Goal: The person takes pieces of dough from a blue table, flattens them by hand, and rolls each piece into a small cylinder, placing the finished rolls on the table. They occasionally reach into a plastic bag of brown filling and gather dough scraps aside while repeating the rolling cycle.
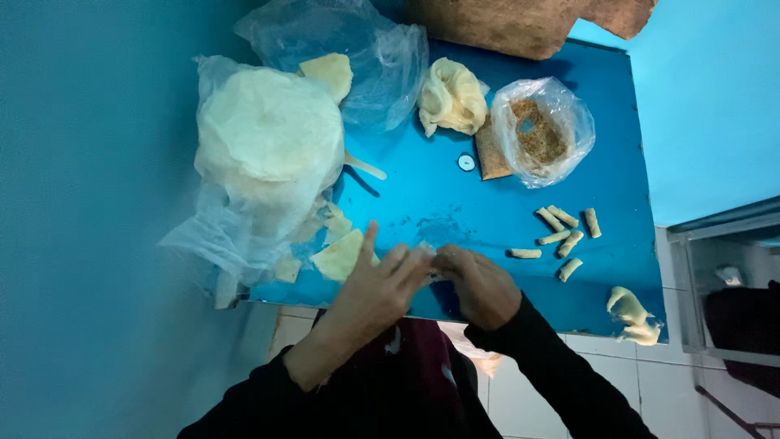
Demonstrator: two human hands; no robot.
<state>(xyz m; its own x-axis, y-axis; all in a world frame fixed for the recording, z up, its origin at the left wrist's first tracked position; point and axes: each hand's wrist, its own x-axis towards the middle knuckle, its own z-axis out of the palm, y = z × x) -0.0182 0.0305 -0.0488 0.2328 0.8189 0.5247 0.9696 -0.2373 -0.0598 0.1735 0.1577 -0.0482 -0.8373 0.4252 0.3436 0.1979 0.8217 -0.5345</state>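
Table: a blue tabletop (455,203) is seen from above, with everything below laid on it.
Large bag: a clear plastic bag (244,219) is spread at the left part of the table; a stack of round pale wrappers (268,134) is held in it.
Second bag: another clear, crumpled bag (357,49) lies at the far edge, with a single wedge of wrapper (329,73) resting on it.
Filling bag: a small clear bag (543,130) is opened at the right, with brown crumbly filling (538,138) seen inside.
Dough lump: a folded yellowish mass (451,97) is placed between the second bag and the filling bag.
Cut wrapper: a triangular piece (340,256) lies just beside the left hand.
Finished rolls: small pale rolls (561,236) are scattered to the right of the hands.
Left hand (378,284): the fingertips are pinched on a small wrapper piece (429,264), the index finger raised.
Right hand (479,280): the fingers are curled and pressed onto the same piece, at the near table edge.
Disc: a small round white object (465,162) lies near the filling bag.
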